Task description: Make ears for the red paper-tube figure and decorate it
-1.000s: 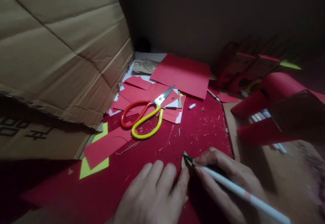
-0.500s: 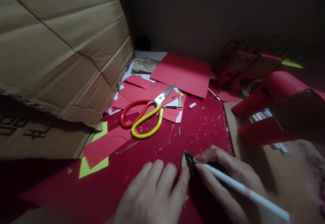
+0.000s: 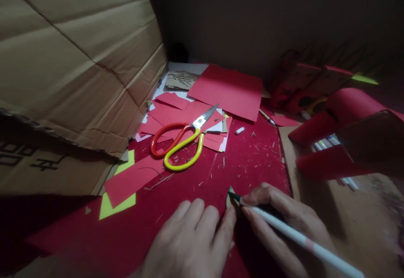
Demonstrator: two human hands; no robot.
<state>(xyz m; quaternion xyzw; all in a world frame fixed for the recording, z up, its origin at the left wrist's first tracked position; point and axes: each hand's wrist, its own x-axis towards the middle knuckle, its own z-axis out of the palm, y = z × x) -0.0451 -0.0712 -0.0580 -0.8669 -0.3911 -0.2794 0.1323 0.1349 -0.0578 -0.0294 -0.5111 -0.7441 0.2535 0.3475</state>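
My right hand (image 3: 284, 227) is closed around a white marker (image 3: 293, 231) with a dark green tip. That tip touches the upper end of a small pointed cardboard piece (image 3: 231, 199), where some green shows. My left hand (image 3: 195, 240) has its fingers bent against the red surface (image 3: 202, 185), and its thumb presses the lower part of the cardboard piece. Beyond my hands lie scissors (image 3: 183, 143) with one red and one yellow handle, resting on red paper scraps.
A tall cardboard panel (image 3: 78, 59) stands at the left. Red paper (image 3: 225, 91) lies behind the scissors, and a white cap (image 3: 240, 130) sits nearby. At the right, a red paper-covered construction (image 3: 350, 105) stands on brown cardboard (image 3: 362, 223). A red strip (image 3: 135, 179) overlaps yellow paper (image 3: 126, 202).
The marker's tip and my right hand have shifted very slightly on the cardboard piece. The view has moved a little; my left hand keeps its pose.
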